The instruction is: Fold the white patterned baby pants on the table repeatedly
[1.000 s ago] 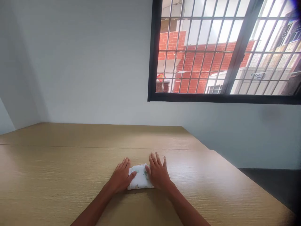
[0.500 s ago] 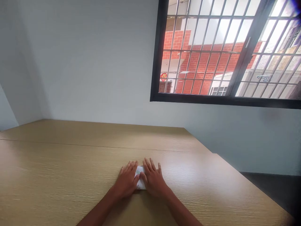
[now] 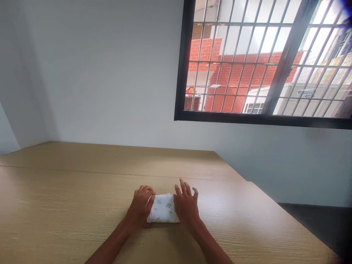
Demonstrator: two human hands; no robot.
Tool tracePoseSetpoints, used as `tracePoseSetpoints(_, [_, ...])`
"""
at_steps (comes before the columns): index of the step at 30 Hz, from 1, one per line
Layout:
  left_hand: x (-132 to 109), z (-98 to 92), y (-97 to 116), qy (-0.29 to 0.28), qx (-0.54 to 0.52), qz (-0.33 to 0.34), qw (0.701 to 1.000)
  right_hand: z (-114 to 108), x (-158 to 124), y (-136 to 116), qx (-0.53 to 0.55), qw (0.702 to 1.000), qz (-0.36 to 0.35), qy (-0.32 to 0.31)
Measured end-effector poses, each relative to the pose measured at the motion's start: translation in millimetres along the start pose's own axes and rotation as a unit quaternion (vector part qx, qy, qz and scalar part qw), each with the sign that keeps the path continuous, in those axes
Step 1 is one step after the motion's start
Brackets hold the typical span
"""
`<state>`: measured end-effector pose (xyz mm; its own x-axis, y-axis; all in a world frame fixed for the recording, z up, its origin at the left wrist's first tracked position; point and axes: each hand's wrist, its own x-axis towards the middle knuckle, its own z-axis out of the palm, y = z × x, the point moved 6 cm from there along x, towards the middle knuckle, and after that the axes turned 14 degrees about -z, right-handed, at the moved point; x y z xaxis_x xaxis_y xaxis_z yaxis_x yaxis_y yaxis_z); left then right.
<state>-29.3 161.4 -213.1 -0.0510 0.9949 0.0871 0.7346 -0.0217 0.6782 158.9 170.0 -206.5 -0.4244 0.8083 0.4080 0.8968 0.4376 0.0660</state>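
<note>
A small folded white cloth [image 3: 163,209] with tiny green prints lies on the wooden table [image 3: 68,205]. My left hand [image 3: 140,206] rests against its left edge with the fingers curled in and the thumb on the cloth. My right hand [image 3: 187,203] sits at its right edge, fingers spread and slightly lifted, holding nothing. Both forearms reach in from the bottom of the view.
The table runs back to a grey wall and ends on the right, where dark floor [image 3: 313,220] shows. A barred, black-framed window [image 3: 264,62] looks out on a red brick building. A seam [image 3: 82,171] crosses the tabletop.
Half a second ago both hands lay flat over the cloth and hid most of it. They have moved apart to its two sides, so the cloth shows again.
</note>
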Motion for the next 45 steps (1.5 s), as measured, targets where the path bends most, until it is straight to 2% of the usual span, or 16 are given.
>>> tracePoseSetpoints(3, [0, -6.1, 1, 0.022, -0.059, -0.023, 0.998, -11, 0, -1, 0.043, 0.997, -0.003, 0.069])
tracePoseSetpoints(6, [1, -3.7, -7, 0.008, -0.077, -0.071, 0.995, -13, 0, -6, 0.099, 0.988, -0.037, 0.113])
tracePoseSetpoints(9, [0, 0.1, -11, -0.005, -0.055, -0.08, 0.995, -7, 0, -10, 0.162, 0.974, -0.062, 0.143])
tracePoseSetpoints(12, [-1, 1.6, -10, 0.012, -0.002, -0.083, 0.996, -3, -1, -13, 0.198, 0.962, -0.074, 0.172])
tracePoseSetpoints(14, [-2, 4.6, -6, 0.006, 0.006, -0.063, 0.998, -2, -2, -14, 0.204, 0.96, -0.073, 0.179])
tracePoseSetpoints(18, [-7, 15.0, 3, -0.032, -0.005, 0.006, 0.999, 0, -4, -14, 0.223, 0.963, -0.06, 0.138])
tracePoseSetpoints(26, [-9, 26.6, 7, -0.077, 0.01, 0.046, 0.996, 3, -2, -22, 0.226, 0.968, -0.087, 0.068])
tracePoseSetpoints(32, [-8, 26.6, 10, -0.085, 0.029, 0.067, 0.994, 1, -1, -33, 0.16, 0.979, -0.125, 0.002])
tracePoseSetpoints(36, [-11, 24.1, 14, -0.079, 0.025, 0.084, 0.993, 2, 0, -38, 0.159, 0.976, -0.142, -0.037])
tracePoseSetpoints(45, [-12, 24.3, 11, -0.099, -0.02, 0.068, 0.993, 0, -3, -39, 0.181, 0.973, -0.143, -0.005])
